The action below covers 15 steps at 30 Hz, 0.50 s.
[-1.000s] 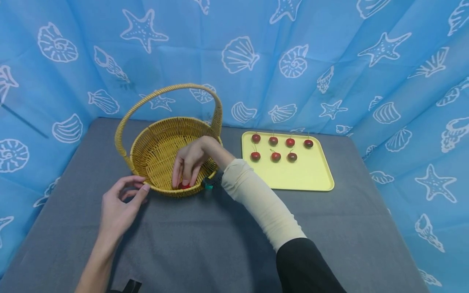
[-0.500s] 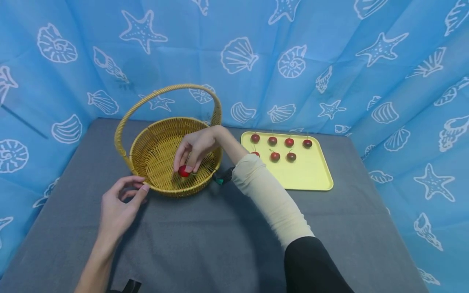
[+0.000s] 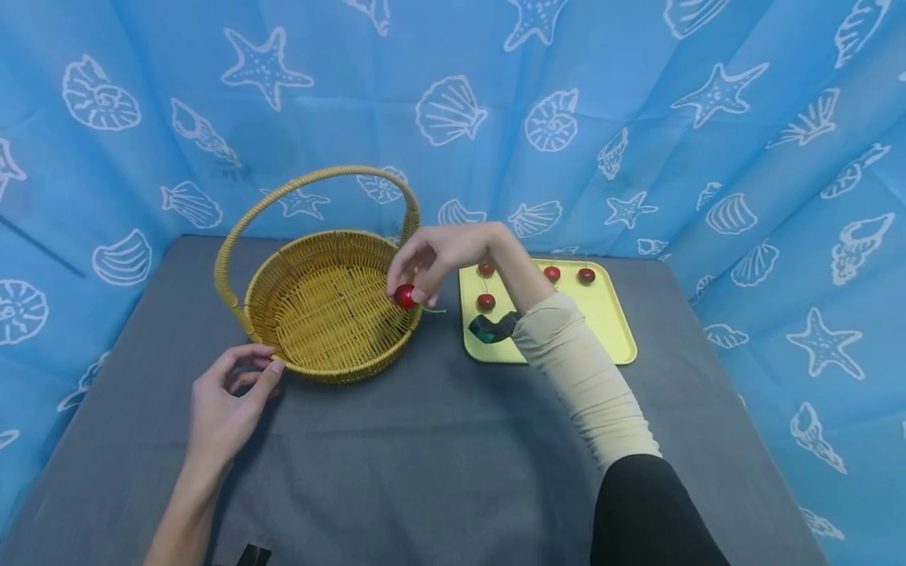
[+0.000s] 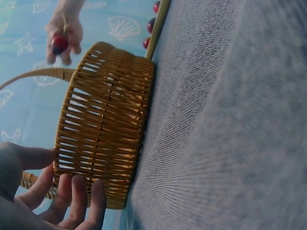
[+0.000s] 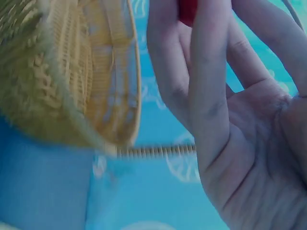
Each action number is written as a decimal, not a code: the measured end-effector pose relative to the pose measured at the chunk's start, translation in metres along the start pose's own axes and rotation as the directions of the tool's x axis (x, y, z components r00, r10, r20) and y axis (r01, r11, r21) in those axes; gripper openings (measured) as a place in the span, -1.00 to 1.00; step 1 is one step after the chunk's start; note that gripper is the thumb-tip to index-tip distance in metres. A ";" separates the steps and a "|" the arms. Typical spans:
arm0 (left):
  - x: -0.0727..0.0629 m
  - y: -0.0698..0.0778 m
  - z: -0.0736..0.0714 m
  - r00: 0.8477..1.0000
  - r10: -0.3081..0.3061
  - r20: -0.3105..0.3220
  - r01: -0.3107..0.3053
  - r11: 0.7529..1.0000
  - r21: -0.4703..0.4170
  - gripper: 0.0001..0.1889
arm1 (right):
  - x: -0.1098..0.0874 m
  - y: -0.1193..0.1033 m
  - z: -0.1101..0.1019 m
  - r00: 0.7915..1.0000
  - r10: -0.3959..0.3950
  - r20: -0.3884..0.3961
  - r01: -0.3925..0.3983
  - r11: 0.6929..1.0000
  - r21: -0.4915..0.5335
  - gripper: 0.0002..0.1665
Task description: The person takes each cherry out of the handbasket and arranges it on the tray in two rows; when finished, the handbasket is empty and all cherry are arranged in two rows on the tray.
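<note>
In the head view my right hand (image 3: 442, 255) pinches a red cherry (image 3: 405, 296) between thumb and fingers, its green stem trailing to the right. The cherry is raised at the right rim of a yellow-brown wicker basket (image 3: 340, 373), whose inside shows bare weave. My left hand (image 3: 230, 405) grips the basket's front-left rim. In the left wrist view its thumb lies at the rim and its fingers rest against the woven outer wall (image 4: 105, 115). Only a bit of the held cherry (image 5: 188, 10) shows in the right wrist view.
A yellow tray (image 3: 602, 330) right of the basket bears several cherries, among them a dark one (image 3: 586, 276); my right forearm hides part of it. The basket's tall handle (image 3: 340, 170) arches above it. A blue shell-print curtain (image 3: 495, 79) hangs behind the grey-covered table (image 3: 396, 472).
My right hand has lifted the cherry from the basket's front inside and carried it up and right to the rim. The left hand keeps its place on the basket.
</note>
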<state>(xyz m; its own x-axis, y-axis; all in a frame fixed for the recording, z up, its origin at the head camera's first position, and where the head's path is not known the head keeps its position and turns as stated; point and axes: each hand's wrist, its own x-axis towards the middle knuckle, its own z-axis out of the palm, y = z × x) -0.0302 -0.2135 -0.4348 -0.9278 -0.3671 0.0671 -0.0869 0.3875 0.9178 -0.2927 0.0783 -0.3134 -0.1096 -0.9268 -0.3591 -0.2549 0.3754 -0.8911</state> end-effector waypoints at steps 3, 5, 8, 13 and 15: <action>0.000 0.000 0.000 1.000 -0.003 -0.001 0.003 1.000 -0.002 -0.66 | -0.025 0.009 -0.006 0.998 0.016 -0.053 -0.020 0.998 -0.060 -0.57; 0.000 0.000 0.000 1.000 -0.004 -0.001 0.004 1.000 -0.006 -0.66 | -0.043 0.015 -0.008 0.994 0.046 -0.095 -0.054 0.995 -0.085 -0.57; 0.000 -0.001 0.000 1.000 -0.012 0.001 0.012 1.000 -0.006 -0.66 | -0.072 0.024 -0.010 0.981 0.097 -0.169 -0.118 0.985 -0.124 -0.54; 0.001 -0.001 -0.001 1.000 -0.007 0.005 0.007 1.000 0.016 -0.67 | -0.118 0.043 -0.009 0.937 0.162 -0.309 -0.211 0.969 -0.132 -0.48; 0.001 -0.001 -0.001 1.000 -0.002 0.004 0.002 1.000 0.022 -0.67 | -0.134 0.051 -0.008 0.911 0.178 -0.372 -0.239 0.963 -0.125 -0.47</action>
<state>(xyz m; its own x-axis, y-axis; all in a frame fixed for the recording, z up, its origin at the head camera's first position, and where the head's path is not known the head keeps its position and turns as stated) -0.0310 -0.2151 -0.4355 -0.9292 -0.3640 0.0637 -0.0965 0.4054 0.9090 -0.2983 0.2216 -0.3086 -0.5025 -0.7754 -0.3824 -0.3395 0.5837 -0.7376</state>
